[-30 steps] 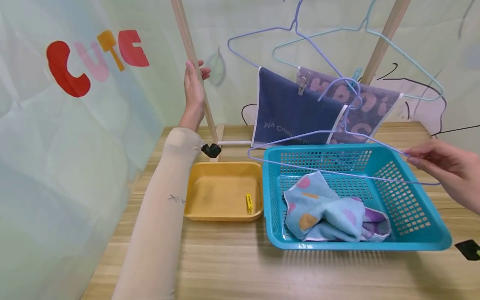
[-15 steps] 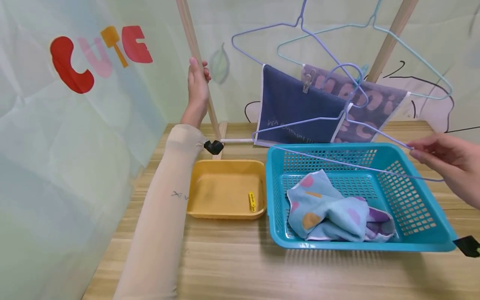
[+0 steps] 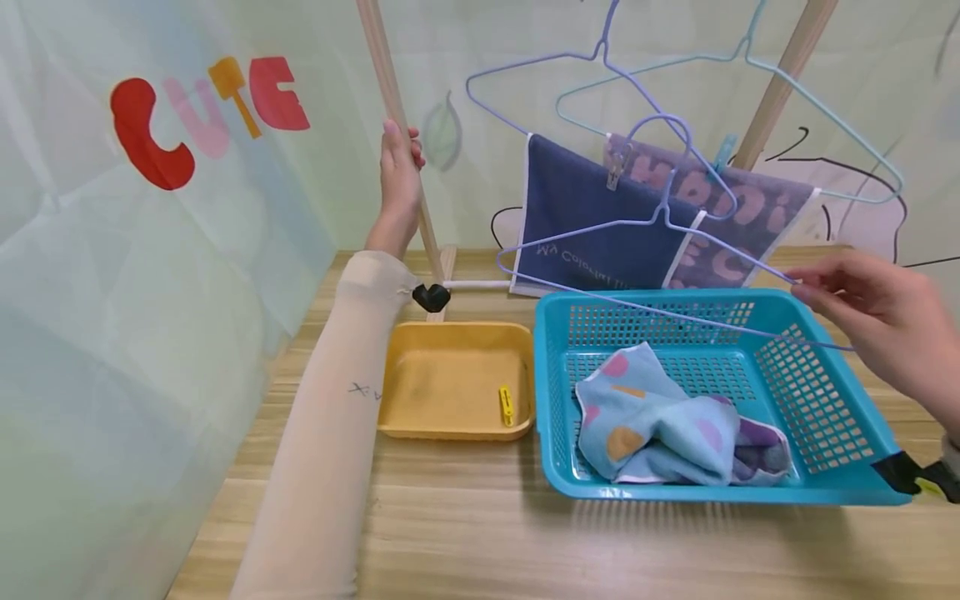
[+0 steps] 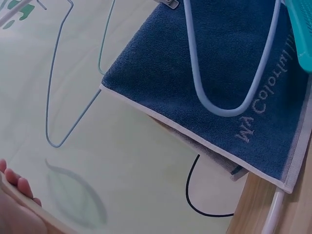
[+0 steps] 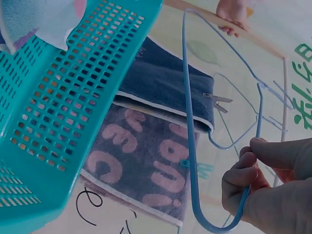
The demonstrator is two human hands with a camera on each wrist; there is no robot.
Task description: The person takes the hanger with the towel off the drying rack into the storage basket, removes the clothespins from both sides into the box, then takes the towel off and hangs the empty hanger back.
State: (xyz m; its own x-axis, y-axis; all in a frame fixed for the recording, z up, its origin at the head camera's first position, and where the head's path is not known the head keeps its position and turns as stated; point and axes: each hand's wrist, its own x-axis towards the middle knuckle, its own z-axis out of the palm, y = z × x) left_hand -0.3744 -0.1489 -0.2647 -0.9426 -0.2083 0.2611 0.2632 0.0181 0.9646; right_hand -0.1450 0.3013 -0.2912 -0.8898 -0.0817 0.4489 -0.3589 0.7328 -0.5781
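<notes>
My left hand (image 3: 400, 187) grips an upright wooden post (image 3: 385, 75), its fingers curled behind the wood. A lilac-blue wire hanger (image 5: 188, 97) is pinched by one shoulder between the thumb and fingers of my right hand (image 3: 881, 308). Nothing hangs on that hanger; its hook points up, overlapping a navy towel (image 3: 592, 200) in the head view. The navy towel hangs over another hanger, with a grey clothespin (image 3: 615, 171) on it. Behind it, a grey-purple lettered towel (image 5: 131, 151) hangs on a mint hanger (image 3: 825, 112) with a teal clothespin (image 3: 722, 157).
Below the held hanger, a teal basket (image 3: 720, 493) contains a crumpled light-blue spotted towel (image 3: 637, 417). Left of it stands a yellow tray (image 3: 442, 379) with a small yellow clothespin (image 3: 506, 405). A second wooden post (image 3: 783, 83) rises at the back right. Printed fabric encloses the table.
My right hand has shifted left with the hanger, whose left end has risen from over the basket to in front of the navy towel. My left hand stays on the post.
</notes>
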